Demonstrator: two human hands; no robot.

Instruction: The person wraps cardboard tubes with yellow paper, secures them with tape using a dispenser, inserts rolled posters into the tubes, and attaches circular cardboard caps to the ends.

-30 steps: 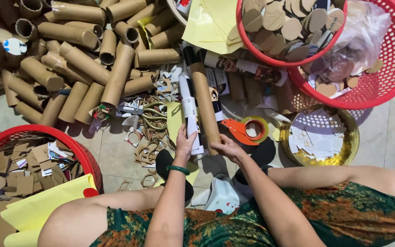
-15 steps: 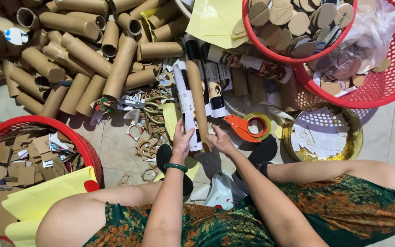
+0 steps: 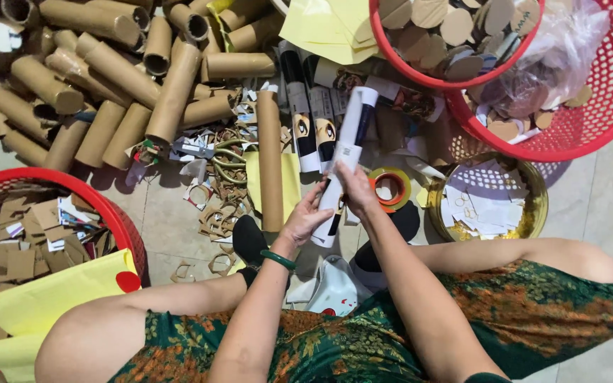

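Left hand (image 3: pixel 305 221) & right hand (image 3: pixel 352 190) both gripping wrapped tube (image 3: pixel 345 152) btwn them

Both forearms reach forward and converge. The left hand (image 3: pixel 306 218), with a green bangle on its wrist, curls its fingers inward in a closed grip; the right hand (image 3: pixel 354 190) clasps just beyond it.
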